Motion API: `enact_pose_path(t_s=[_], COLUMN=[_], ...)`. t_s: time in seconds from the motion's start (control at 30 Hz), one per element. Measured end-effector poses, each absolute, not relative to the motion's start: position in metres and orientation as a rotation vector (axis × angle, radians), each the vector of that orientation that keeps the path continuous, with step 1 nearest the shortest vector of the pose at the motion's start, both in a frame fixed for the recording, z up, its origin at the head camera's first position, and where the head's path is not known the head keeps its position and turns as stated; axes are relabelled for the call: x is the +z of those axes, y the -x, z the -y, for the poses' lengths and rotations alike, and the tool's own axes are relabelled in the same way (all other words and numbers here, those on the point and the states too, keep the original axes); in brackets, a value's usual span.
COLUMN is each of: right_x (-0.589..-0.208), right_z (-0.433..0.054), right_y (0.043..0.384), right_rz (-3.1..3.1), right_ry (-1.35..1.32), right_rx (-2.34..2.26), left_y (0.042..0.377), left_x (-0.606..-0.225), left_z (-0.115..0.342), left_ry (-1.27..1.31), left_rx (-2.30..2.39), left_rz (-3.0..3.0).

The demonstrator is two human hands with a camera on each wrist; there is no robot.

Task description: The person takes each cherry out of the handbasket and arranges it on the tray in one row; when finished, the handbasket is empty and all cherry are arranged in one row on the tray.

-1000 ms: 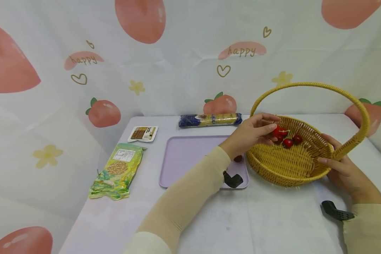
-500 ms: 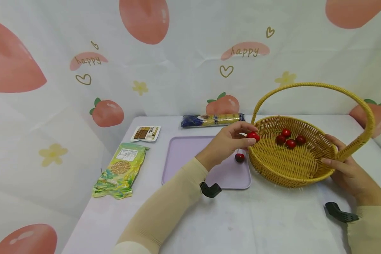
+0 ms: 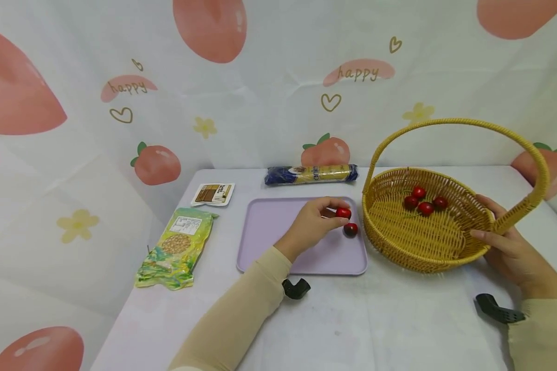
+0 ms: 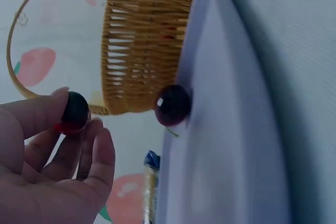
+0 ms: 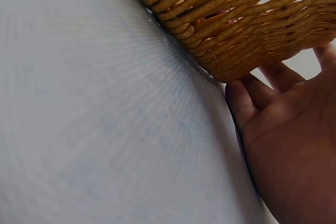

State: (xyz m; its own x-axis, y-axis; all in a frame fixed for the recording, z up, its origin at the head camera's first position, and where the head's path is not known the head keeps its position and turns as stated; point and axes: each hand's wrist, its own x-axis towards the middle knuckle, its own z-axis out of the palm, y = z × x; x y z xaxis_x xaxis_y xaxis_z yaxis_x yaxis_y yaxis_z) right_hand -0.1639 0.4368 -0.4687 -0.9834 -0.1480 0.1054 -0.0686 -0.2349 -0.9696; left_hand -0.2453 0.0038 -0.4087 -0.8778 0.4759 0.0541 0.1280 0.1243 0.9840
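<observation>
Above the right part of the lilac tray (image 3: 269,232), my left hand (image 3: 313,225) pinches a red cherry (image 3: 343,213) between thumb and fingers. The left wrist view shows that cherry (image 4: 76,113) held clear of the tray. A second, darker cherry (image 3: 350,230) lies on the tray near its right edge, with a short stem visible in the left wrist view. My right hand (image 3: 508,247) grips the right rim of the yellow wicker basket (image 3: 399,247), thumb over the edge and fingers outside. Several cherries (image 3: 425,208) lie together inside the basket.
A blue and yellow long packet (image 3: 311,174) lies behind the tray. To the left are a green and yellow bag (image 3: 176,247) and a small white and brown packet (image 3: 213,194). The basket's tall handle (image 3: 459,122) arches above it. A printed cloth hangs behind the table.
My left hand has come out of the basket with a cherry and moved left and down over the tray. The right hand still holds the basket rim.
</observation>
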Motion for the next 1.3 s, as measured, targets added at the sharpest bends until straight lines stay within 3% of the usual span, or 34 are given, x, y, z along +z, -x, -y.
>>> enact_pose_path(t_s=[0.23, 0.6, 1.3], right_x=[-0.469, -0.471, -0.471], right_z=[-0.437, -0.437, -0.437], right_y=[0.165, 0.165, 0.166], right_rz=[-1.907, -1.964, -1.970], right_ry=[0.273, 0.273, 0.227], right_rx=[-2.423, -2.417, -2.384], left_y=[0.251, 0.257, 0.259], left_x=[-0.430, -0.453, -0.459], left_z=[-0.001, 0.003, 0.004], left_ry=[-0.495, -0.577, -0.584], left_rx=[1.709, 1.586, 1.515], left_rz=[-2.269, -2.406, -2.460])
